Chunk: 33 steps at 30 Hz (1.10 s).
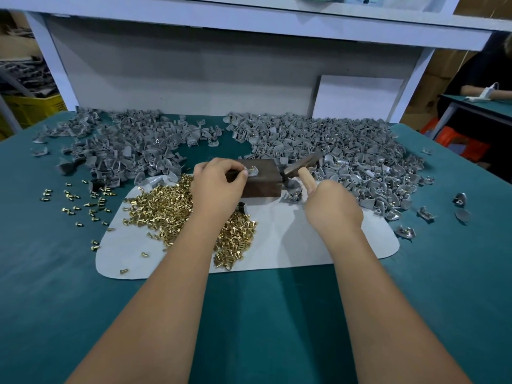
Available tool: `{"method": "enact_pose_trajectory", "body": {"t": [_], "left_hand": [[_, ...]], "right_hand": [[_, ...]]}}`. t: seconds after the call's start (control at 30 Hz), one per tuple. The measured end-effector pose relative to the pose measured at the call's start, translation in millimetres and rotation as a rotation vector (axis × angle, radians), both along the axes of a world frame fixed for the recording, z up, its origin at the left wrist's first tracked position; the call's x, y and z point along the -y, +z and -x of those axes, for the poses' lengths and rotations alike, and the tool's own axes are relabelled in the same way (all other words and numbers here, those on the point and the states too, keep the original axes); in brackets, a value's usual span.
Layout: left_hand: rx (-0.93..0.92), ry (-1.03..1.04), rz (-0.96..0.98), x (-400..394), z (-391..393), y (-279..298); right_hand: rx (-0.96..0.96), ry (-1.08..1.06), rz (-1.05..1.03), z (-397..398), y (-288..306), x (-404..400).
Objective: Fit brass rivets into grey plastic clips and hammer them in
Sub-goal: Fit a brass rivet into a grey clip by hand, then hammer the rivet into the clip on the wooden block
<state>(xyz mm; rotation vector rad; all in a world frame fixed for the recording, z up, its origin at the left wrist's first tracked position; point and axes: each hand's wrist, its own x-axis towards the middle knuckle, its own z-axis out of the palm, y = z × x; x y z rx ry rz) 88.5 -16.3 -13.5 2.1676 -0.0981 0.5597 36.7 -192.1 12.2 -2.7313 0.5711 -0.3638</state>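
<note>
My left hand (217,187) pinches a grey plastic clip (253,172) with a brass rivet standing in it, on top of a dark metal block (263,184). My right hand (331,206) grips the wooden handle of a hammer (303,164); its blurred dark head hangs just right of the block, above the table. A heap of brass rivets (166,206) lies on a white mat (291,239) under my left forearm. Two big piles of grey clips spread out behind: one at the left (124,145), one at the right (346,151).
Loose rivets (80,200) are scattered on the green table (263,314) left of the mat. Stray clips (460,200) lie at the right. A white shelf frame (221,65) stands behind the piles. Another person sits at a far-right table (484,103).
</note>
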Motion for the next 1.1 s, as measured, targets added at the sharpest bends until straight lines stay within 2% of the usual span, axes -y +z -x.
{"method": "enact_pose_trajectory", "body": {"t": [0.13,0.23,0.33,0.47,0.53,0.67,0.8,0.97,1.1], "left_hand": [[-0.030,0.015,-0.059,2,0,1],[-0.037,0.027,-0.062,3,-1,1],[-0.048,0.055,-0.039,4,-3,0],[-0.056,0.088,-0.037,4,-5,0],[-0.048,0.100,-0.072,4,-6,0],[0.012,0.125,-0.146,5,-4,-3],[0.016,0.129,-0.106,5,-2,-2],[0.039,0.144,-0.134,5,-3,-2],[0.030,0.147,-0.112,4,-3,-3]], "right_hand": [[0.236,0.006,0.030,6,14,0],[0.404,0.173,0.098,15,20,-3],[0.473,0.244,0.222,24,26,-10],[0.438,0.253,0.357,30,22,-21],[0.432,0.221,0.317,32,18,-26],[0.544,0.213,0.299,37,15,-36],[0.389,0.219,0.318,33,12,-40],[0.561,0.189,0.279,36,16,-45],[0.402,0.174,0.316,36,13,-45]]}}
